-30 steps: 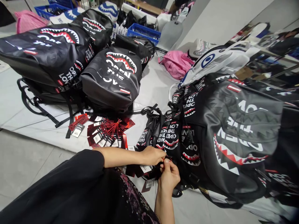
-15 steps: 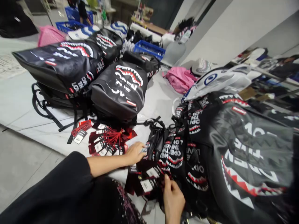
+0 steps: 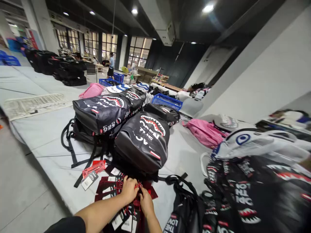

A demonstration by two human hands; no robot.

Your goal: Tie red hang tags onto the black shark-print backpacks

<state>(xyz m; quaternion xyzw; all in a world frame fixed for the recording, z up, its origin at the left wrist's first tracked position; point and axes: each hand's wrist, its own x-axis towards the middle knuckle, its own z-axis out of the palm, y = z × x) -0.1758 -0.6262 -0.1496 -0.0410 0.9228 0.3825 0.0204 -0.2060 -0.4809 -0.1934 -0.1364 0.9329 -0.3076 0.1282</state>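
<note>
A fanned heap of hang tags point(image 3: 127, 224), dark and red with white labels, lies on the table in front of me. Their red strings point(image 3: 139, 184) gather into a knotted bunch at the top. My left hand point(image 3: 129, 191) is closed in a pinch on the strings from the left side. From the right, my right hand point(image 3: 146, 201) pinches the same bunch, its fingertips almost meeting the left ones. A black backpack point(image 3: 143, 142) with a shark-mouth print lies just beyond the tags. To the left are a few loose tags point(image 3: 89, 180).
More black printed backpacks point(image 3: 102, 113) are stacked at left, straps trailing. Black bags point(image 3: 245, 197) crowd the right side, below a white bag point(image 3: 267, 142). A pink bag point(image 3: 205, 132) and blue crate point(image 3: 167, 101) lie farther back. A person point(image 3: 111, 66) stands in the distance.
My right hand has left the black bags and tags at right and joined my left hand at the bunched red strings. The view has tilted up, showing more of the room.
</note>
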